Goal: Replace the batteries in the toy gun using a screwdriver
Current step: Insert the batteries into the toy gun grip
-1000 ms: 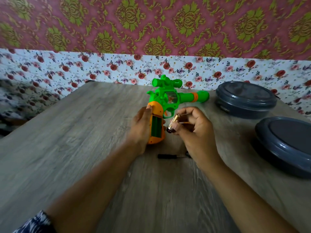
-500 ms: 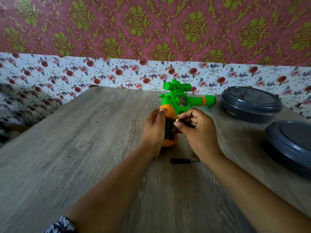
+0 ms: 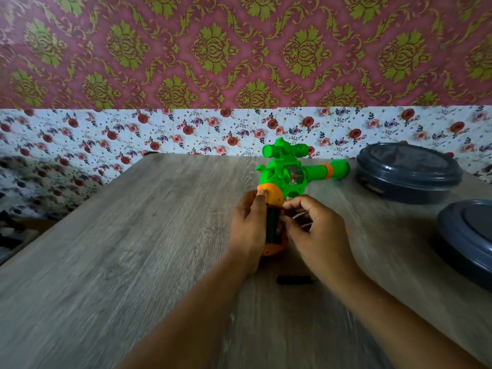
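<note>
On the wooden table (image 3: 111,262) the person's left hand (image 3: 249,230) wraps the orange grip of the toy gun (image 3: 282,179), thumb pressed high on the butt, steadying it with the barrel pointing right. The open battery compartment (image 3: 272,226) faces up between the 2 hands. The right hand (image 3: 316,233) has its fingers curled at the compartment's edge, apparently pinching something small; a battery would fit, but blur and the fingers hide it, so what it holds cannot be told. The gun looks like light, hollow, stiff plastic, probably slippery, so the handle is the sensible place to grip while pressing in. Near the wrists lies the black screwdriver (image 3: 294,279), its tip covered by the right forearm. At far right sit 2 dark lidded containers (image 3: 407,174), the nearer cut off by the frame.
</note>
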The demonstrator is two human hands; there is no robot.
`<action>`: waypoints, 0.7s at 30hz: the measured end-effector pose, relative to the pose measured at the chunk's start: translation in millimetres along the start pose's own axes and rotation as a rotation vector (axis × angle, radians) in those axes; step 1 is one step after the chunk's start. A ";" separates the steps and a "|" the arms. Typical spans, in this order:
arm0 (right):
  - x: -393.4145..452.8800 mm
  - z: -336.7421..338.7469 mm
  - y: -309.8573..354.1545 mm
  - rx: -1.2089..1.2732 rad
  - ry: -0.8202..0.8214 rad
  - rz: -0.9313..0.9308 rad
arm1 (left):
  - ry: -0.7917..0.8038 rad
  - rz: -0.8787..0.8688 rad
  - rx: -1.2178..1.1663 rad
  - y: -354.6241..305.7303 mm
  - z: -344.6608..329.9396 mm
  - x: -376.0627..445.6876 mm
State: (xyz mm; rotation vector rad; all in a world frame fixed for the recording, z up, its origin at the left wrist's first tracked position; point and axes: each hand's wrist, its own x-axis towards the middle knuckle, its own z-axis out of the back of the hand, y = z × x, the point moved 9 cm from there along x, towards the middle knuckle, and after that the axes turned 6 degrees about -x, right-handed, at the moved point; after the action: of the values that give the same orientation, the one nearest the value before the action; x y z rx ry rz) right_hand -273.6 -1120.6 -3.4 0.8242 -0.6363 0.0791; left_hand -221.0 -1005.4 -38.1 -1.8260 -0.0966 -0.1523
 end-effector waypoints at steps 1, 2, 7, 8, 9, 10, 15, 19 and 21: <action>-1.9 0.0 2.3 -0.062 0.002 0.028 | 0.006 -0.007 0.007 1.2 0.0 0.6; -3.8 -0.9 4.9 -0.117 0.009 0.061 | 0.009 -0.011 0.008 1.3 0.2 0.8; -9.5 -3.7 10.4 -0.218 0.067 0.126 | 0.008 0.020 0.016 6.7 0.1 2.4; -10.6 -4.3 11.5 -0.227 0.075 0.134 | 0.003 0.013 0.021 6.5 0.4 2.5; -11.7 -4.8 12.9 -0.238 0.081 0.142 | 0.003 0.006 0.022 5.6 0.2 2.6; -12.6 -5.5 14.0 -0.251 0.086 0.150 | 0.002 0.002 0.022 4.4 -0.3 2.0; -13.4 -12.6 16.7 -0.315 0.116 0.165 | -0.026 0.002 0.022 5.2 2.0 3.1; -12.8 -13.3 21.3 -0.398 0.109 0.194 | -0.014 0.001 0.017 7.3 1.5 5.3; -12.2 -11.3 23.7 -0.447 0.098 0.218 | -0.013 0.003 0.020 8.3 1.6 5.2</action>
State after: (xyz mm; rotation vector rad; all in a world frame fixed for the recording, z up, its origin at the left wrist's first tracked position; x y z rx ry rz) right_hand -285.1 -1094.2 -0.2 0.3159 -0.6191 0.1674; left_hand -214.6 -1006.0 -45.7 -1.8070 -0.1043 -0.1375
